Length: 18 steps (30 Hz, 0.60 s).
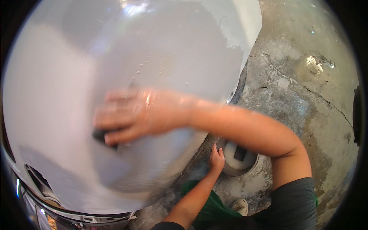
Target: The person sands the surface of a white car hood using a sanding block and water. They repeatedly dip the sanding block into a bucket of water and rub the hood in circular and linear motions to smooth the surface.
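Observation:
My right hand (pixel 142 113), blurred by motion, lies across a wet, light-grey car body panel (pixel 184 42). Its fingers curl over a dark hand pad (pixel 103 137), pressed against the panel; only the pad's edge shows below the fingers. Lower down, my left hand (pixel 217 158) hangs beside a round, light bucket (pixel 229 168), thumb and fingers apart and nothing visible in it. Inside the bucket appears a dark rectangular shape (pixel 240 153), which may be a reflection. Water drops and wet, darker patches mark the panel.
Wet, cracked concrete floor (pixel 291 92) runs along the panel's right edge. A cutout (pixel 38 178) opens in the panel at the lower left, above shiny trim (pixel 92 219). My light shoe (pixel 240 206) stands below the bucket.

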Each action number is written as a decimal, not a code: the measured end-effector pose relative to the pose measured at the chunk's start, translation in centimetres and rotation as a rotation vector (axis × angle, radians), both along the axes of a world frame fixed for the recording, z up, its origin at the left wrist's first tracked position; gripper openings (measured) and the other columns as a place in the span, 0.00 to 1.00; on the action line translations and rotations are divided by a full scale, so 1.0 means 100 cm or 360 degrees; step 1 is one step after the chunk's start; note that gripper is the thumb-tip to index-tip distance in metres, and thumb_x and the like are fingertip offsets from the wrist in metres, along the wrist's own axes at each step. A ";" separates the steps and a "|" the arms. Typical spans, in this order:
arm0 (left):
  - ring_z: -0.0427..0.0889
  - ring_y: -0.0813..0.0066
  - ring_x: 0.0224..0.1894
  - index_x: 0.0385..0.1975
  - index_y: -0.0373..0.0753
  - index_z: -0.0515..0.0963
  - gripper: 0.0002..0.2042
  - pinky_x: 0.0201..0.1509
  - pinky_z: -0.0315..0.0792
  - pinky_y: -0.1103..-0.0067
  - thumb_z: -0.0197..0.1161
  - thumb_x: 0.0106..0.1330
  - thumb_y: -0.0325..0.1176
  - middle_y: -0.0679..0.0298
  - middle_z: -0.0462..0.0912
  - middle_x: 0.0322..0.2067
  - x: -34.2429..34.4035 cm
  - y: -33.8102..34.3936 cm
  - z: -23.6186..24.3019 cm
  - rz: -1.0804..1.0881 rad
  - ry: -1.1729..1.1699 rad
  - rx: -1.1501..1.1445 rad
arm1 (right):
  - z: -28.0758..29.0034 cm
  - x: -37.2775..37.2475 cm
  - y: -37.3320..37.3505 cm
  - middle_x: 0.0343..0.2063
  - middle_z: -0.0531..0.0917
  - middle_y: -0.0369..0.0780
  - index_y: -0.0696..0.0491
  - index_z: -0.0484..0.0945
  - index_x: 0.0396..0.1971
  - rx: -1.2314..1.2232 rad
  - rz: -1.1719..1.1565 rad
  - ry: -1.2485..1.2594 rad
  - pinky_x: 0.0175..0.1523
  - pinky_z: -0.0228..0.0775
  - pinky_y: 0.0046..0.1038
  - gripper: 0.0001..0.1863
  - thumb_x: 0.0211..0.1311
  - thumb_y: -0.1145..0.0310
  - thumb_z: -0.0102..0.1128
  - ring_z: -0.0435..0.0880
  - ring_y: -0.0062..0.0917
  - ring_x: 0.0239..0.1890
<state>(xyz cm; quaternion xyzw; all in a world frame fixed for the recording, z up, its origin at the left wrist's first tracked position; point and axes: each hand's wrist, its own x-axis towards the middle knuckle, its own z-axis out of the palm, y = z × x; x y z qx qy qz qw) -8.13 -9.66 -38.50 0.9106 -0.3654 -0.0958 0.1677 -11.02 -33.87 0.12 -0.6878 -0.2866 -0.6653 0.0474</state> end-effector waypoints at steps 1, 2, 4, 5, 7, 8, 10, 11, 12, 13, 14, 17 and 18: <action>0.82 0.37 0.55 0.70 0.40 0.67 0.24 0.57 0.75 0.52 0.54 0.78 0.42 0.40 0.83 0.55 -0.001 -0.002 0.002 0.0044 0.0037 -0.0053 | 0.003 -0.010 -0.027 0.68 0.76 0.40 0.40 0.78 0.63 0.0121 0.0066 0.0048 0.76 0.63 0.46 0.23 0.70 0.69 0.57 0.79 0.39 0.67; 0.82 0.38 0.55 0.69 0.40 0.67 0.24 0.57 0.75 0.52 0.54 0.78 0.42 0.41 0.83 0.55 -0.002 -0.003 0.003 0.0046 0.0056 -0.0080 | 0.009 -0.008 -0.059 0.65 0.78 0.40 0.41 0.81 0.60 0.0219 -0.0285 -0.0147 0.70 0.69 0.46 0.22 0.67 0.68 0.59 0.81 0.40 0.63; 0.81 0.36 0.57 0.70 0.40 0.66 0.25 0.59 0.74 0.51 0.55 0.77 0.42 0.40 0.82 0.57 -0.002 -0.005 0.004 0.0121 0.0176 -0.0045 | 0.013 -0.011 -0.095 0.61 0.81 0.41 0.43 0.84 0.56 0.0583 -0.0616 -0.0417 0.62 0.75 0.46 0.21 0.63 0.69 0.62 0.83 0.42 0.57; 0.80 0.36 0.58 0.70 0.40 0.65 0.25 0.60 0.73 0.51 0.55 0.77 0.42 0.40 0.81 0.58 -0.003 -0.006 0.004 0.0139 0.0230 -0.0036 | 0.012 -0.015 -0.101 0.59 0.82 0.41 0.43 0.84 0.55 0.0856 -0.0593 -0.0472 0.60 0.75 0.46 0.20 0.61 0.70 0.62 0.84 0.42 0.55; 0.82 0.38 0.55 0.70 0.40 0.67 0.24 0.57 0.75 0.52 0.55 0.77 0.42 0.41 0.83 0.55 -0.002 -0.005 0.003 0.0053 0.0052 -0.0081 | 0.014 0.000 -0.057 0.58 0.82 0.42 0.42 0.84 0.53 0.0806 -0.0747 -0.0382 0.63 0.76 0.43 0.19 0.60 0.67 0.64 0.82 0.42 0.60; 0.83 0.39 0.54 0.70 0.40 0.67 0.24 0.56 0.76 0.53 0.55 0.78 0.42 0.41 0.84 0.54 -0.001 -0.004 0.002 0.0018 -0.0024 -0.0085 | 0.010 -0.001 -0.016 0.61 0.80 0.40 0.42 0.82 0.54 0.0638 -0.0693 -0.0306 0.69 0.73 0.44 0.19 0.62 0.64 0.62 0.80 0.42 0.63; 0.83 0.39 0.54 0.70 0.41 0.67 0.24 0.56 0.76 0.53 0.54 0.78 0.41 0.42 0.84 0.54 0.001 -0.001 -0.001 -0.0063 -0.0079 -0.0108 | -0.012 0.019 0.046 0.65 0.77 0.40 0.39 0.80 0.56 0.0261 -0.0125 -0.0190 0.72 0.70 0.47 0.19 0.64 0.64 0.60 0.76 0.38 0.68; 0.83 0.39 0.54 0.70 0.41 0.67 0.24 0.56 0.76 0.53 0.54 0.78 0.41 0.42 0.84 0.54 0.002 -0.001 -0.002 -0.0095 -0.0101 -0.0108 | -0.019 0.019 0.047 0.67 0.76 0.39 0.39 0.80 0.56 0.0013 0.0004 -0.0141 0.70 0.73 0.48 0.19 0.65 0.64 0.60 0.74 0.35 0.71; 0.84 0.39 0.54 0.70 0.41 0.67 0.24 0.56 0.76 0.53 0.54 0.78 0.41 0.42 0.84 0.54 0.002 0.000 -0.003 -0.0041 -0.0063 -0.0087 | -0.019 0.016 0.034 0.67 0.76 0.39 0.40 0.81 0.57 0.0000 -0.0037 -0.0153 0.71 0.73 0.47 0.19 0.65 0.65 0.60 0.75 0.34 0.70; 0.84 0.39 0.53 0.70 0.41 0.67 0.24 0.55 0.76 0.53 0.54 0.78 0.41 0.42 0.84 0.54 0.002 -0.001 -0.003 0.0008 -0.0027 -0.0070 | -0.016 0.011 0.008 0.68 0.76 0.39 0.41 0.81 0.58 -0.0068 -0.0088 -0.0173 0.71 0.72 0.45 0.20 0.65 0.66 0.60 0.76 0.33 0.69; 0.84 0.39 0.53 0.70 0.41 0.67 0.24 0.55 0.77 0.52 0.55 0.77 0.41 0.43 0.84 0.54 0.001 -0.002 -0.003 0.0055 0.0011 -0.0056 | -0.010 -0.004 -0.018 0.67 0.77 0.39 0.42 0.81 0.59 0.0111 -0.0295 -0.0123 0.73 0.70 0.45 0.21 0.65 0.67 0.60 0.77 0.35 0.68; 0.80 0.37 0.58 0.69 0.39 0.68 0.24 0.61 0.74 0.53 0.56 0.77 0.40 0.41 0.79 0.60 0.000 -0.004 -0.002 0.0167 0.0243 -0.0074 | -0.005 -0.011 -0.098 0.65 0.79 0.40 0.41 0.81 0.62 0.0774 -0.0186 -0.0071 0.74 0.67 0.46 0.25 0.63 0.71 0.62 0.76 0.34 0.70; 0.82 0.37 0.56 0.69 0.40 0.67 0.24 0.59 0.75 0.53 0.55 0.77 0.41 0.41 0.81 0.57 -0.001 -0.004 -0.001 0.0140 0.0158 -0.0092 | 0.001 -0.011 -0.105 0.65 0.80 0.40 0.41 0.81 0.62 0.0919 -0.0179 -0.0107 0.73 0.68 0.47 0.26 0.63 0.72 0.63 0.76 0.33 0.70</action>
